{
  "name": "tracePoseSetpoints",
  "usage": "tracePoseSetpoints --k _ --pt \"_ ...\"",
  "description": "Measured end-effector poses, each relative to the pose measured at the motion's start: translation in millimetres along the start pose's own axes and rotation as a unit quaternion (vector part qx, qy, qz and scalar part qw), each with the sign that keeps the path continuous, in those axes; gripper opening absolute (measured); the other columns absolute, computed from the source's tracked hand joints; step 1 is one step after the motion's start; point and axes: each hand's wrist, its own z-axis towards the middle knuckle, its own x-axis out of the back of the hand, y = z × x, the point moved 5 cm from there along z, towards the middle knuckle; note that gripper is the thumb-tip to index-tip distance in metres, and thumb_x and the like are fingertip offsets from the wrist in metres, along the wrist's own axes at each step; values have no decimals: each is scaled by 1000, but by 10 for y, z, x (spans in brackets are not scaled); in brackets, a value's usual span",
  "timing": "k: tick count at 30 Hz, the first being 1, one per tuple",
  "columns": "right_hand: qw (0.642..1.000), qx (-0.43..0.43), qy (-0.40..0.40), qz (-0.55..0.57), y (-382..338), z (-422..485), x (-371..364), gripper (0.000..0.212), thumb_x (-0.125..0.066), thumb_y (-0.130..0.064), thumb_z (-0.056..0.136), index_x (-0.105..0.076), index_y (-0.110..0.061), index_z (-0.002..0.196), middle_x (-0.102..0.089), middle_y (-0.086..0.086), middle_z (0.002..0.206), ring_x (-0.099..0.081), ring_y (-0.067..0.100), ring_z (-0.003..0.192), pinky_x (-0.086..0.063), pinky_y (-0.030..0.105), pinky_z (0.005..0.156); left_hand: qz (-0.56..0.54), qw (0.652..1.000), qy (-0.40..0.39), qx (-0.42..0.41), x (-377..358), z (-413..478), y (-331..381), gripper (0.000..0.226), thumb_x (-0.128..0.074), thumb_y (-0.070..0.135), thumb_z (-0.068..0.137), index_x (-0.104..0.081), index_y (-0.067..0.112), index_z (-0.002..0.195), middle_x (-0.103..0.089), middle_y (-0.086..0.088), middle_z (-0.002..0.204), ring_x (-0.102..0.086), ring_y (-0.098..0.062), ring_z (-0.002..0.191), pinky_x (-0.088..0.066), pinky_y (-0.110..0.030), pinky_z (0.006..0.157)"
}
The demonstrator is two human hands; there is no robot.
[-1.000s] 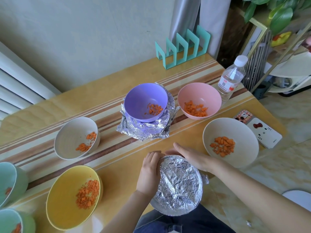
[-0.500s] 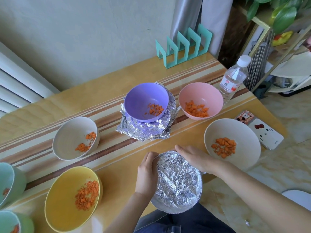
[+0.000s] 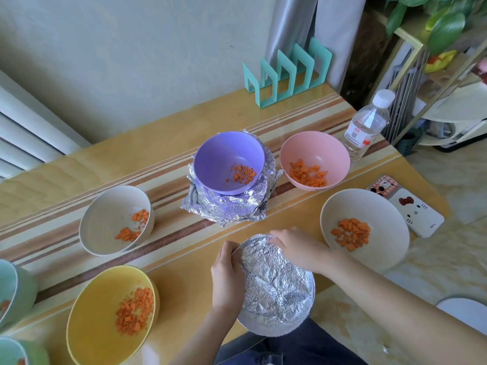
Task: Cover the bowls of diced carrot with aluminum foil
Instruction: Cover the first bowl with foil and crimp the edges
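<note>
Foil-covered bowl: crinkled silver foil stretched over its whole mouth, contents hidden; it sits at the near edge of the tabletop.
Left hand: fingers curled round the bowl's left rim, gripping the foil.
Right hand: fingers curled over the far rim, gripping the foil.
Purple bowl: uncovered, a few carrot dice inside, sitting on a crumpled foil sheet.
Pink bowl, beige bowl, white bowl, yellow bowl: uncovered, each holding diced carrot.
</note>
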Motion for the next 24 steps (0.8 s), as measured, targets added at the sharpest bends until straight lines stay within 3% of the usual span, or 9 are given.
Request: tracePoseSetpoints --k 3,5,8,11,15,19,24 --pt "999 -26 -38 -5 57 47 -15 36 -37 -22 102 -33 -15 67 -35 1 57 -26 15 46 -20 28 47 20 999 -26 2 -38 24 -7 19 -50 -1 90 -61 15 92 -62 6 79 -49 0 70 -34 -7 64" --pt "998 -41 -42 -1 109 61 -5 33 -37 -24 102 -38 -12 71 -36 2 59 -29 16 49 -25 31 52 42 998 -48 -5 -69 58 -5 20 -50 1 91 -63 12 102 -64 3 90 -52 -8 77 -32 -6 67" --pt "999 -37 -28 3 119 74 13 28 -37 -26 102 -55 -4 99 -49 5 67 -41 22 56 -40 38 65 61 994 -89 -19 -104 101 40 23 -47 4 93 -64 14 104 -62 4 95 -54 -11 84 -32 -1 71" --pt "1000 -13 -14 11 29 96 14 29 -38 -24 102 -53 -15 125 -65 11 101 -60 30 84 -47 42 77 59 991 -121 -5 -108 125 57 23 -46 10 95 -65 21 106 -65 10 85 -55 -9 77 -34 -3 66" --pt "1000 2 20 -24 -93 129 6 45 -39 3 95 -51 -18 133 -61 8 125 -59 25 111 -48 34 89 62 992 -107 8 -108 147 56 25 -46 8 95 -67 19 103 -67 2 75 -55 -17 68 -33 -15 58" --pt "993 32 52 -102 -165 112 2 60 -38 19 84 -51 -15 132 -67 11 107 -60 24 81 -42 32 64 67 994 -90 10 -95 130 49 25 -47 6 94 -67 19 102 -66 0 71 -52 -16 63 -30 -17 58" --pt "985 78 53 -147 -185 102 -59 55 -35 18 84 -48 -9 130 -59 9 120 -61 29 102 -51 39 81 71 991 -112 -14 -91 134 121 26 -47 7 95 -67 19 106 -70 0 84 -52 -10 67 -33 -6 61"
